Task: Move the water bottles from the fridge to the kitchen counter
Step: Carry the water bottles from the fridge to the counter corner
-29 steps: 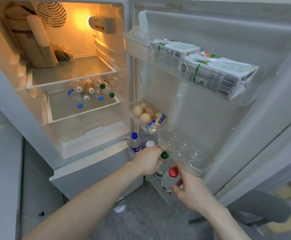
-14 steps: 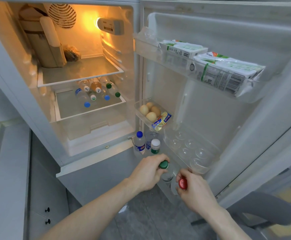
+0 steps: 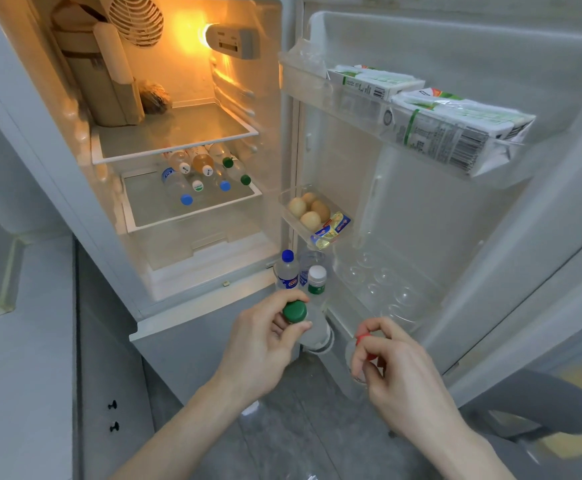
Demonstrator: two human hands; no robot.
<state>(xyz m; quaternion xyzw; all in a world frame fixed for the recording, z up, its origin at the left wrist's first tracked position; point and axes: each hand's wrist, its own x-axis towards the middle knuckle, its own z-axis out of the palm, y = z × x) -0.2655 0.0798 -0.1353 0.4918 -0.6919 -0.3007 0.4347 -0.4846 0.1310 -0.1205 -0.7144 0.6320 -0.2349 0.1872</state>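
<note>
The left hand (image 3: 258, 344) grips a green-capped water bottle (image 3: 303, 320) by its neck, fingers (image 3: 291, 328) curled round just under the cap, thumb over the top edge; the bottle hangs below the hand, in front of the open fridge door (image 3: 421, 237). The right hand (image 3: 400, 368) pinches a red-capped water bottle (image 3: 358, 355), fingers bent round the cap so that only slivers of red show. Both bottles are lifted clear of the door's bottom rack. In that rack stand a blue-capped bottle (image 3: 286, 271) and a white-capped bottle (image 3: 316, 280), side by side. More bottles (image 3: 203, 174) lie on the lower shelf inside the fridge. Eggs (image 3: 308, 211) sit in a door tray.
</note>
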